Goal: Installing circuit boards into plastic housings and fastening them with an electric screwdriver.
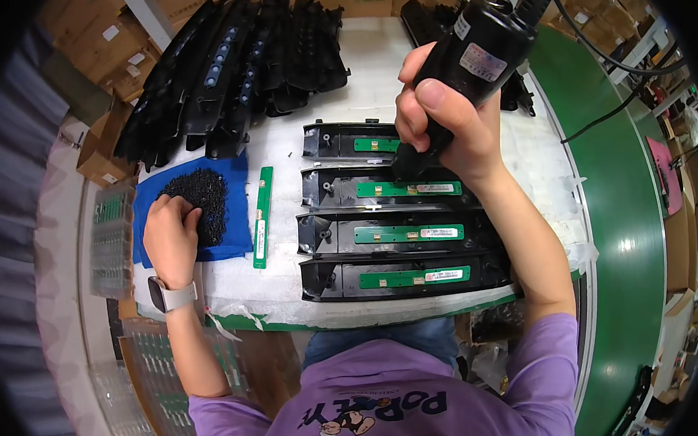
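Observation:
My left hand reaches into a heap of small black screws spread on a blue cloth. Its thumb and fingertips are pressed together; whatever lies between them is hidden. Wrapped around a black electric screwdriver, my right hand holds it tilted, tip downward. The tip reaches the upper part of the second black plastic housing from the far end of a row; exact contact cannot be seen. Green circuit boards lie inside these housings.
A loose green circuit board lies between cloth and housings. More black housings are piled at the far left. Clear trays of boards stand left. A cable trails on the right, beside a green surface.

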A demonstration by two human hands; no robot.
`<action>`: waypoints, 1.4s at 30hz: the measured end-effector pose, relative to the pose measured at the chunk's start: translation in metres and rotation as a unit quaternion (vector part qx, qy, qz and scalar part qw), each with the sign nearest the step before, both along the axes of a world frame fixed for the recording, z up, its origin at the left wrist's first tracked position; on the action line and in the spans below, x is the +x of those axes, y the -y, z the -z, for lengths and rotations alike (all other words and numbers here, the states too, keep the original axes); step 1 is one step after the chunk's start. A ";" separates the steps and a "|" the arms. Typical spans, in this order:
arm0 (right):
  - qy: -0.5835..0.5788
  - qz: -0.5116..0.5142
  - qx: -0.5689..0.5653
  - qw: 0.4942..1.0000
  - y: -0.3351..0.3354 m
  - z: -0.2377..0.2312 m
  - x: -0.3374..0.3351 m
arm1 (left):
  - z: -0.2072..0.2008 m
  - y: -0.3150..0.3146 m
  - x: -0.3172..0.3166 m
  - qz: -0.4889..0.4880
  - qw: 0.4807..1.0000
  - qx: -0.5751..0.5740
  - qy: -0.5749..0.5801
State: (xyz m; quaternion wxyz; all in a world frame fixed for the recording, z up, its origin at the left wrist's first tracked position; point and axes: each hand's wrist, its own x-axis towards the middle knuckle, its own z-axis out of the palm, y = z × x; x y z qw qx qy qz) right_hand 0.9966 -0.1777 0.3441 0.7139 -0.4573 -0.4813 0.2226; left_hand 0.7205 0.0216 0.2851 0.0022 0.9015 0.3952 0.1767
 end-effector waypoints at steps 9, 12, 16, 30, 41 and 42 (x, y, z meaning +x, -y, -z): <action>-0.004 -0.054 -0.006 0.999 -0.006 0.004 -0.001 | 0.001 0.001 0.009 0.040 0.991 0.037 0.120; 0.011 -0.058 -0.001 0.998 -0.010 0.005 -0.001 | -0.002 0.003 0.011 0.043 0.989 0.023 0.139; -0.009 -0.062 0.001 0.998 -0.009 0.006 0.001 | 0.004 -0.001 0.011 0.033 0.963 -0.129 0.236; -0.016 -0.080 0.027 0.996 0.006 -0.012 0.001 | 0.005 -0.001 0.006 -0.025 0.938 -0.237 0.253; -0.086 -0.191 0.205 0.956 0.019 -0.030 0.005 | 0.002 0.046 0.074 0.247 0.554 -0.713 0.352; -0.101 -0.198 0.215 0.951 0.022 -0.031 0.006 | -0.001 0.057 0.082 0.242 0.529 -0.738 0.341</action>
